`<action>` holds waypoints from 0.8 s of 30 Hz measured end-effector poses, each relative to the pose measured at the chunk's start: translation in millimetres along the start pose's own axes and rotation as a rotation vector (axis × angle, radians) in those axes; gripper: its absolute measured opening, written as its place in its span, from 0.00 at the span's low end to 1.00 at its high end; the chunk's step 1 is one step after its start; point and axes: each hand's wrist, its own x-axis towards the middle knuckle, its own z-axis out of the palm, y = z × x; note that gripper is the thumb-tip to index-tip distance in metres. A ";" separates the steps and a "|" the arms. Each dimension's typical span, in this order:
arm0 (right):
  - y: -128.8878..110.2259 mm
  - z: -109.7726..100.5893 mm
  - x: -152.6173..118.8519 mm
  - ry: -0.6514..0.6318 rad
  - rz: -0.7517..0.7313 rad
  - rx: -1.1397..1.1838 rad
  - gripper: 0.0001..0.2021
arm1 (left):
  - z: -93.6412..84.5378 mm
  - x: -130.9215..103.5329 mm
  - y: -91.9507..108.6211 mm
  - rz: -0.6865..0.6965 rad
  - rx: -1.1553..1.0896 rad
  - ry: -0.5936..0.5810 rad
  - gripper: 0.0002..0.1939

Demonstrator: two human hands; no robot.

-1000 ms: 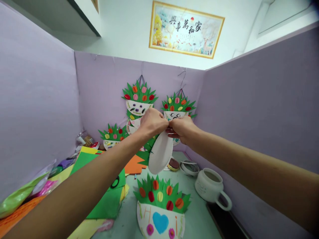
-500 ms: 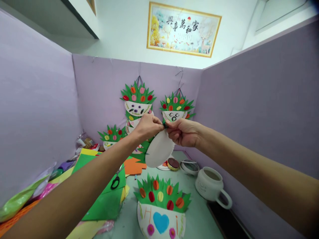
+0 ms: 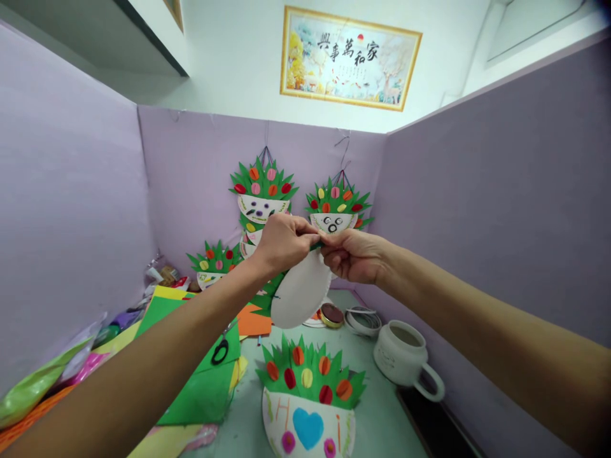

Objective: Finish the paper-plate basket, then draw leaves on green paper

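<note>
My left hand (image 3: 289,242) and my right hand (image 3: 356,254) meet in front of the back wall, fingertips pinched together. Between them is the green edge of a paper-plate craft (image 3: 300,292), its plain white side facing me and tilted. Green paper leaves stick out at its lower left. What exactly the fingertips pinch, leaf or string, is mostly hidden. Below, on the table, lies a finished-looking paper-plate basket (image 3: 308,413) with green leaves, coloured paper ovals, a blue heart and the letters "Hi".
Similar paper baskets (image 3: 264,207) hang on the purple back wall. Green paper sheets (image 3: 200,388) with black-handled scissors (image 3: 220,350) lie left, beside plastic bags (image 3: 52,375). A white mug (image 3: 401,353), a roll of tape (image 3: 363,321) and a round tin (image 3: 331,315) stand right.
My left hand has shifted slightly right, closer to my right fingertips. The white plate has swung a little lower and to the left. The things on the table stay put.
</note>
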 end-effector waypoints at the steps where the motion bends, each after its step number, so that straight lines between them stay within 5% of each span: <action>1: -0.4 -0.9 -0.2 -0.008 -0.009 0.002 0.14 | 0.2 0.6 0.1 0.001 0.002 -0.002 0.05; 15: -5.6 -2.9 1.7 0.012 -0.146 -0.077 0.14 | 0.6 11.1 -2.2 -0.019 -0.106 -0.035 0.08; 24: 6.4 -6.3 6.8 0.267 -0.464 -0.330 0.08 | 0.5 12.2 2.8 -0.038 -0.067 0.009 0.09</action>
